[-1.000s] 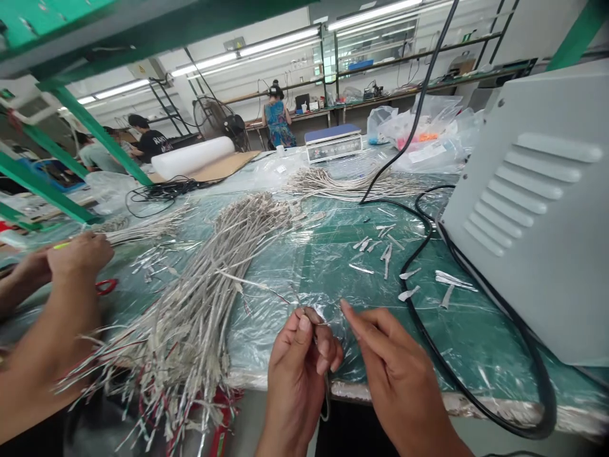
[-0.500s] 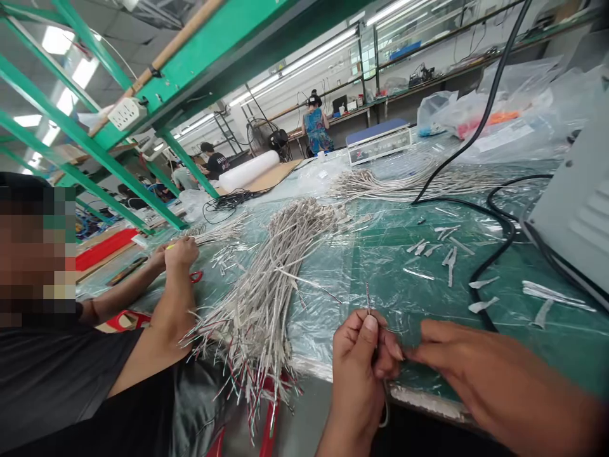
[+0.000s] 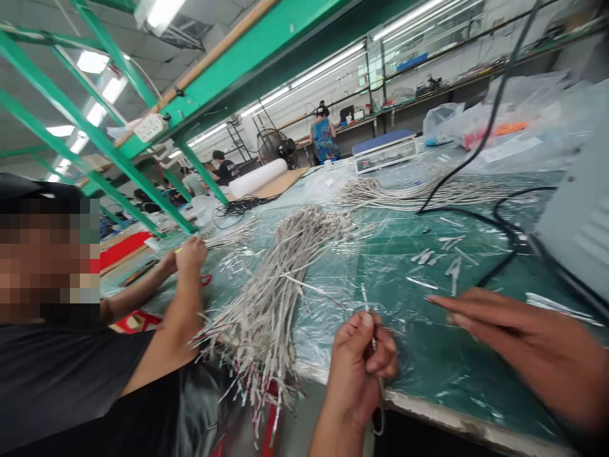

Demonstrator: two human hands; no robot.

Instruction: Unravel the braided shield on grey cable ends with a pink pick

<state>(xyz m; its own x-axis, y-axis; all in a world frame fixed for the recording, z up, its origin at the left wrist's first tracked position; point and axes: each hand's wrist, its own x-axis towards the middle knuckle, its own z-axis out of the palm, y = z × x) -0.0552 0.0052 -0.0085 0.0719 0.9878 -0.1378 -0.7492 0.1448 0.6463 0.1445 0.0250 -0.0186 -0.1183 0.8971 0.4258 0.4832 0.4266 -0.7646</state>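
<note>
My left hand (image 3: 361, 362) is closed in a pinch on a thin grey cable (image 3: 366, 303), whose end sticks up above my thumb at the table's front edge. Blurred by motion, my right hand (image 3: 523, 346) hovers to the right over the green mat with its fingers stretched out towards the left and nothing in them. A big bundle of grey cables (image 3: 280, 279) with stripped coloured wire ends lies left of my left hand and hangs over the table edge.
A co-worker in a black shirt sits at my left, that person's hands (image 3: 190, 252) at another cable bunch beside red scissors (image 3: 205, 280). Cut sheath scraps (image 3: 451, 266) and a black cord (image 3: 495, 219) lie on the plastic-covered mat. A grey machine (image 3: 578, 222) stands at right.
My right hand has let go near the left hand's fingers and drawn away to the right, opening. The view has swung slightly left. My left hand keeps its pinch on the cable.
</note>
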